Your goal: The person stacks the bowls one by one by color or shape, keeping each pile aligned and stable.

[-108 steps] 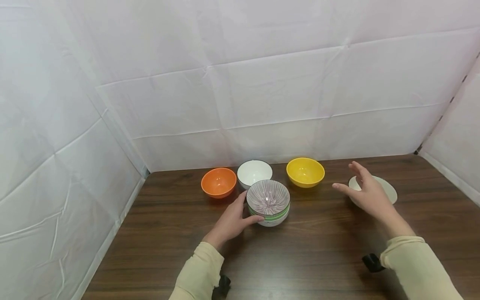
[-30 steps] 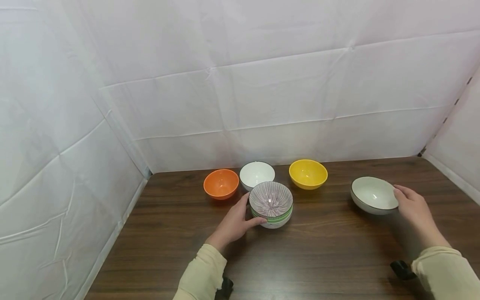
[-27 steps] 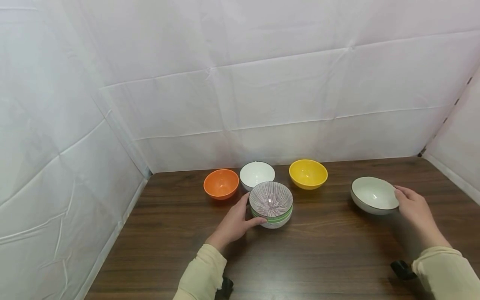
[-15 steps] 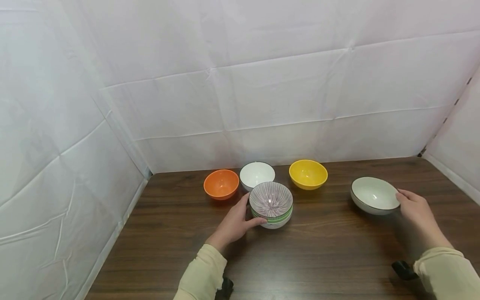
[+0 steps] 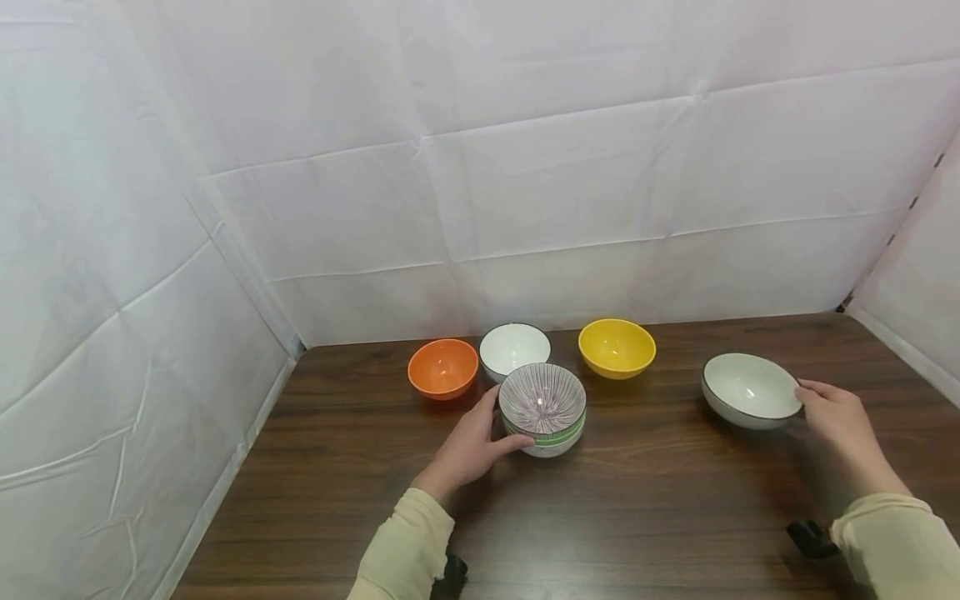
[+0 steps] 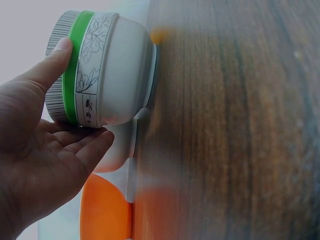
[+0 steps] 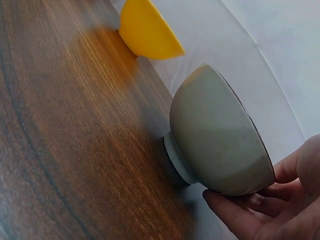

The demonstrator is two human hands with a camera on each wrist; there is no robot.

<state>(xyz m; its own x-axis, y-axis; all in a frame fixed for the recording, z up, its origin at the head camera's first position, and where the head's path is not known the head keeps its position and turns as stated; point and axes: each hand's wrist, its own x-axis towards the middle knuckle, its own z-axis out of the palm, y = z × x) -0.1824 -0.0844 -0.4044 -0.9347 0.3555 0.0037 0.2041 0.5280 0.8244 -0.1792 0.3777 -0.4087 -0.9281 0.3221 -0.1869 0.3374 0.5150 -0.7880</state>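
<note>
My left hand [image 5: 467,454] grips the near-left side of a stack of bowls, thumb in front and fingers on the far side. On top is a bowl with fine dark stripes [image 5: 542,398]; under it in the left wrist view are a bowl with a green band [image 6: 79,65] and a white one with a leaf pattern [image 6: 95,55]. To the right, my right hand [image 5: 840,421] holds the right side of a pale grey bowl [image 5: 750,387] with a dark rim. In the right wrist view its fingers [image 7: 232,212] reach under the side of that bowl, whose foot stands at the tabletop.
An orange bowl [image 5: 442,368] and a white bowl with a dark rim [image 5: 513,346] stand behind the stack, on the left. A yellow bowl [image 5: 617,348] is at the back of the dark wooden table [image 5: 637,517]. White sheeting [image 5: 555,183] encloses the back and sides.
My right hand was spread open in front of the grey bowl, then came round to its right side and lately shifts slightly right. The left hand, the stack and the other bowls stay put.
</note>
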